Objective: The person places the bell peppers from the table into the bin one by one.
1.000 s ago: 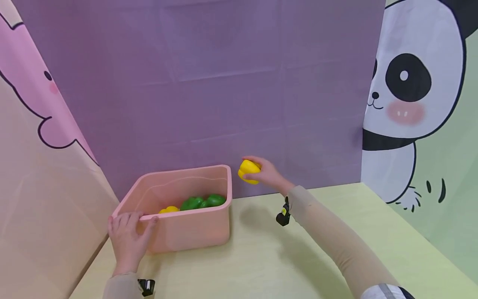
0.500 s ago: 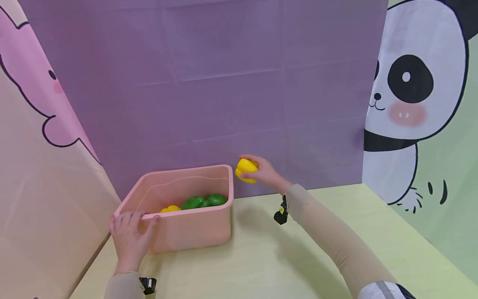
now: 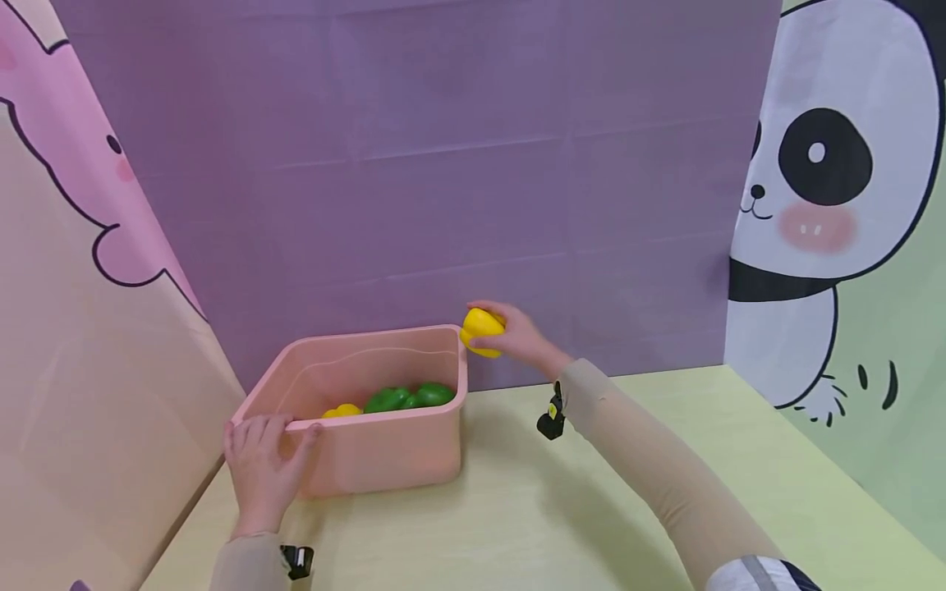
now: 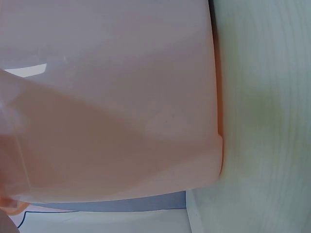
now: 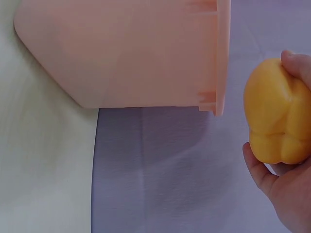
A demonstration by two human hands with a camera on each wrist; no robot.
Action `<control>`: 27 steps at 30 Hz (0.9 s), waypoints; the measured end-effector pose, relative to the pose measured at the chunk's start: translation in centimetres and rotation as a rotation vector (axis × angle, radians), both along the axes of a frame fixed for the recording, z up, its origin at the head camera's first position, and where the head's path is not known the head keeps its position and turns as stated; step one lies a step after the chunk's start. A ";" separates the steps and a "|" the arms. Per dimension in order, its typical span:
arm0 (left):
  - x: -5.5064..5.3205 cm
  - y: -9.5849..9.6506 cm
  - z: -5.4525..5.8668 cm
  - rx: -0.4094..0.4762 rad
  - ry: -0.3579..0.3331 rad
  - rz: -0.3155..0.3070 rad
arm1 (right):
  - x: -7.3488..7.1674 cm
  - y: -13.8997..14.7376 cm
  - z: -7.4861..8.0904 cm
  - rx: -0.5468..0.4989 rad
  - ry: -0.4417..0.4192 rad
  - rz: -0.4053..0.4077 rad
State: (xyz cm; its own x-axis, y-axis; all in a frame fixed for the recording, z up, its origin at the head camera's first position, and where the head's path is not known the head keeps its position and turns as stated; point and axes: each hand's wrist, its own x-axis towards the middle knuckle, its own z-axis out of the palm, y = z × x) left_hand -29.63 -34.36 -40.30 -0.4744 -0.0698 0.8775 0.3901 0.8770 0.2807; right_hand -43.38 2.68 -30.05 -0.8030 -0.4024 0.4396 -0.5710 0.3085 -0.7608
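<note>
My right hand grips a yellow bell pepper in the air, just beside the back right corner of a pink bin. In the right wrist view, thumb and fingers curl round the yellow pepper, apart from the bin's rim. My left hand holds the bin's front left rim, fingers over the edge and thumb against the outer front wall. Inside the bin lie green bell peppers and a yellow one, partly hidden by the front wall. The left wrist view is filled mostly by the bin's wall.
The bin stands on a pale wooden table, close to a purple cloth backdrop. A pink cartoon panel rises at the left and a panda panel at the right.
The right hand has moved slightly left with the yellow pepper, closer to the bin's right rim. The left hand stays on the rim; the whole head view has shifted a little.
</note>
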 end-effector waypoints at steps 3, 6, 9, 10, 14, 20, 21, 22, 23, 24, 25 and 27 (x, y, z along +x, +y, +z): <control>0.0 0.0 0.1 -0.003 -0.007 0.004 | 0.1 -0.2 0.4 0.008 0.013 0.002; 0.0 0.0 0.1 -0.004 -0.015 0.008 | 0.1 -0.5 0.6 0.023 0.020 -0.006; 0.0 0.0 0.0 -0.005 -0.017 0.011 | 0.0 -0.8 0.7 0.025 0.018 -0.002; 0.1 -0.1 0.0 -0.005 -0.016 0.011 | 0.0 -1.0 0.7 0.025 0.019 0.001; 0.1 -0.1 -0.1 -0.003 -0.012 0.010 | -0.2 -1.6 0.7 0.029 0.038 0.015; 0.2 0.0 -0.1 0.001 -0.012 0.004 | -0.4 -2.4 0.9 0.055 0.082 0.014; 0.2 0.0 -0.1 0.000 -0.013 0.005 | -0.4 -2.5 0.9 0.059 0.088 0.014; 0.2 0.0 -0.1 0.001 -0.015 0.005 | -0.4 -2.6 0.9 0.062 0.093 0.016; 0.2 0.0 0.0 0.000 -0.016 0.007 | -0.5 -2.8 1.0 0.067 0.098 0.013; 0.2 0.0 0.0 0.000 -0.017 0.006 | -0.5 -2.9 1.0 0.073 0.105 0.013; 0.2 0.0 0.0 -0.001 -0.018 0.008 | -0.6 -3.0 1.1 0.080 0.114 0.011; 0.2 0.0 0.1 -0.003 -0.018 0.010 | -0.6 -3.4 1.1 0.095 0.129 0.009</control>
State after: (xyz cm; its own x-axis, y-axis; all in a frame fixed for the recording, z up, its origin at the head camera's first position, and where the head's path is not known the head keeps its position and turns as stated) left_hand -29.45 -34.38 -40.24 -0.4897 -0.0723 0.8689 0.3762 0.8815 0.2854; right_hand -44.03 -0.69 -28.93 -0.7387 -0.4541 0.4982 -0.6651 0.3704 -0.6485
